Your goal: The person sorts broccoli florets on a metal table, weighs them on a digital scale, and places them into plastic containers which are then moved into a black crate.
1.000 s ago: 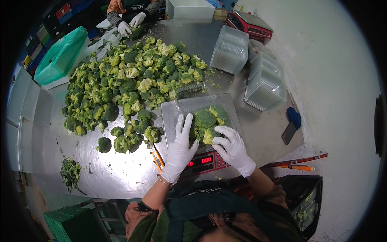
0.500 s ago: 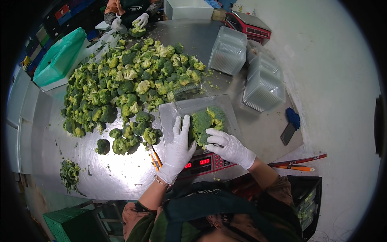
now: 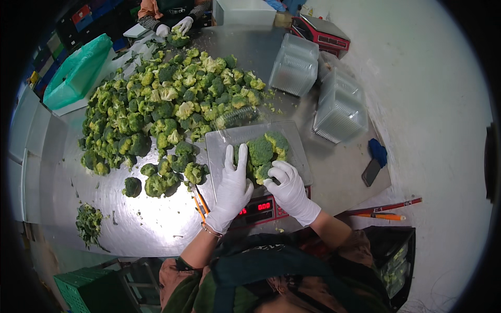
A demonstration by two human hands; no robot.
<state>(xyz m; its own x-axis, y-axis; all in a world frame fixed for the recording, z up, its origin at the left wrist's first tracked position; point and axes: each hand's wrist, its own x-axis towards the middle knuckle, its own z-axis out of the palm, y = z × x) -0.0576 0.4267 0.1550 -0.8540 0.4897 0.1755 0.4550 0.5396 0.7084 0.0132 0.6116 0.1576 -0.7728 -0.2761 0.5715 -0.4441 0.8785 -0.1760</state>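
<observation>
Green broccoli florets (image 3: 259, 151) sit in a clear plastic clamshell box on the metal pan of a weighing scale (image 3: 292, 133); its red front panel has a lit display. The box's clear lid (image 3: 237, 118) stands open over the edge of the broccoli pile. At the left side of the box lies my left hand (image 3: 232, 190), white-gloved, fingers stretched and thumb near the florets. With curled fingertips my gloved right hand (image 3: 288, 189) grips a small broccoli floret (image 3: 262, 173) at the near end of the box.
A large broccoli pile (image 3: 167, 99) covers the table's left and middle. Stacked clear boxes (image 3: 295, 65) stand at the back right, near a second red scale (image 3: 321, 34). An orange-handled knife (image 3: 201, 203) lies left of my scale. Across the table a co-worker's gloved hands (image 3: 182, 24) handle broccoli.
My right hand has shifted slightly left and closed its fingers further at the near floret. My left hand has barely moved. The co-worker's hands have come closer together on their broccoli.
</observation>
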